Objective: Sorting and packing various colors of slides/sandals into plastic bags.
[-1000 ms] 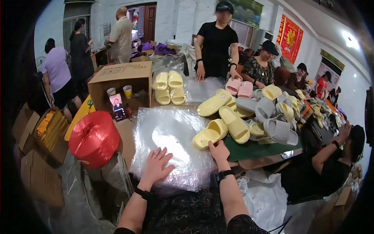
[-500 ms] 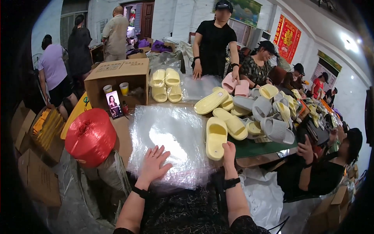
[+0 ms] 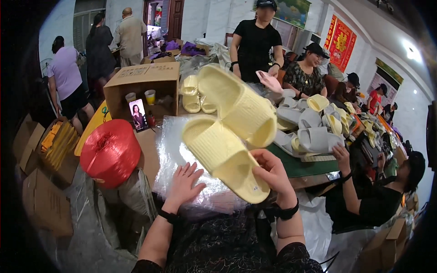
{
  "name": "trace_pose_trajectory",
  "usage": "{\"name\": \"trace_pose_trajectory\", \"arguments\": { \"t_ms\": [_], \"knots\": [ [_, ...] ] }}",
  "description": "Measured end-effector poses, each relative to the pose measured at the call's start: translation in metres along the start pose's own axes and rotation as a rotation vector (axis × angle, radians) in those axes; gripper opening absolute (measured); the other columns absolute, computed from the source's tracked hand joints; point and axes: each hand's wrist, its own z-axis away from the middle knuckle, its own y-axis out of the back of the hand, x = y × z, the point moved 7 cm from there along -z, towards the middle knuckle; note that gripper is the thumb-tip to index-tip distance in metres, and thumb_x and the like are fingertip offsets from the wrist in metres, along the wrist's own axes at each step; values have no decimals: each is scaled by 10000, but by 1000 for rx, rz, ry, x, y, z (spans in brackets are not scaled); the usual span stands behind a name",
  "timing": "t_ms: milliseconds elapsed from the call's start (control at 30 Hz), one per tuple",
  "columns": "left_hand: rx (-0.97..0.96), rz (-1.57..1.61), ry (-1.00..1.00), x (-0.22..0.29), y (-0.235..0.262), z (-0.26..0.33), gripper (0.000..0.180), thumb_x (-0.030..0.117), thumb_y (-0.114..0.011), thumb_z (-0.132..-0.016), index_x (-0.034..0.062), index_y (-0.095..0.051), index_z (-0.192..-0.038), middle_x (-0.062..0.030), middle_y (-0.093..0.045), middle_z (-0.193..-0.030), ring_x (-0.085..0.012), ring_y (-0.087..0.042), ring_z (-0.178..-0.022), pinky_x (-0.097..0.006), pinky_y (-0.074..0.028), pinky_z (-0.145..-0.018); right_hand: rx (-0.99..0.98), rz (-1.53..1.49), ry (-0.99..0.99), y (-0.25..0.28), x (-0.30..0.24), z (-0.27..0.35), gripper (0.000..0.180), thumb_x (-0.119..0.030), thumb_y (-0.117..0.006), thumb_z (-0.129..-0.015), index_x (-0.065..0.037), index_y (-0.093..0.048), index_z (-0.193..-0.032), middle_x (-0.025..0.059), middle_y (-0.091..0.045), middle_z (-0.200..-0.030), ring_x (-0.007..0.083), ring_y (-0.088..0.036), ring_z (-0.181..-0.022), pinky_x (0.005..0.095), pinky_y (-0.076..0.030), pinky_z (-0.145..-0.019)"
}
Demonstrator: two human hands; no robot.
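Observation:
My right hand [image 3: 274, 172] pinches the heel of a pale yellow slide slipper [image 3: 225, 159], raised over the table with its toe pointing up and left. A second yellow slide [image 3: 241, 107] is up in the air just beyond the first, overlapping it. My right fingers behind the heels are partly hidden. Flat on a stack of clear plastic bags [image 3: 175, 145] rests my left hand [image 3: 184, 184], fingers spread and holding nothing. The slides cover part of the stack.
Left of the bags are a red twine roll [image 3: 110, 154], a phone [image 3: 137, 116] and an open cardboard box [image 3: 142, 75]. Grey and yellow slides [image 3: 314, 136] pile up at right. Across the table, a standing person holds a pink slide [image 3: 269, 82]; a person at right touches a grey slide.
My right hand has lifted the yellow slides up and leftward off the pile's near edge, over the bags. My left hand stays on the bags. Opposite, the person has raised the pink slide.

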Motion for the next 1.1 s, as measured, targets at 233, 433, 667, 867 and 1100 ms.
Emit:
{"name": "trace_pose_trajectory", "arguments": {
  "t_ms": [233, 433, 667, 867, 1100],
  "knots": [
    [1, 20, -1, 1, -1, 2, 567, 506, -566, -878, 114, -593, -1288, -166, -474, -1437, -370, -358, -1375, -501, -192, -1164, 204, 123, -119, 30, 54, -16, 341, -61, -647, -845, 34, -587, -1167, 3, -620, -916, 43, -544, -785, 193, -453, -701],
    [-22, 69, 32, 1, -1, 4, 567, 491, -572, -880, 106, -584, -1297, -189, -453, -1456, -382, -324, -1400, -520, -165, -1166, 375, 249, -122, 40, 81, -20, 308, -60, -632, -846, 51, -557, -1123, 20, -598, -885, 37, -505, -731, 196, -441, -648],
    [-14, 39, 16, 0, -3, 2, 566, 499, -572, -884, 105, -599, -1288, -186, -462, -1447, -378, -357, -1375, -509, -177, -1164, 432, 55, 177, 26, 51, -25, 356, -24, -582, -914, 55, -468, -1241, 91, -601, -1072, 97, -573, -914, 235, -476, -815],
    [-11, -34, 2, 1, -2, 2, 591, 510, -581, -871, 101, -585, -1299, -150, -560, -1348, -332, -454, -1308, -477, -229, -1151, 337, -69, 263, 2, 6, -28, 372, -20, -581, -920, 52, -453, -1262, 118, -585, -1141, 131, -580, -1006, 267, -481, -889],
    [35, -178, -82, -1, -9, -1, 716, 328, -795, -694, 81, -541, -1317, -119, -585, -1316, -325, -427, -1320, -408, -261, -1157, 251, -263, 262, -17, -20, -34, 359, -1, -547, -928, 52, -445, -1268, 136, -589, -1171, 146, -589, -1041, 265, -486, -895]
  ]
}}
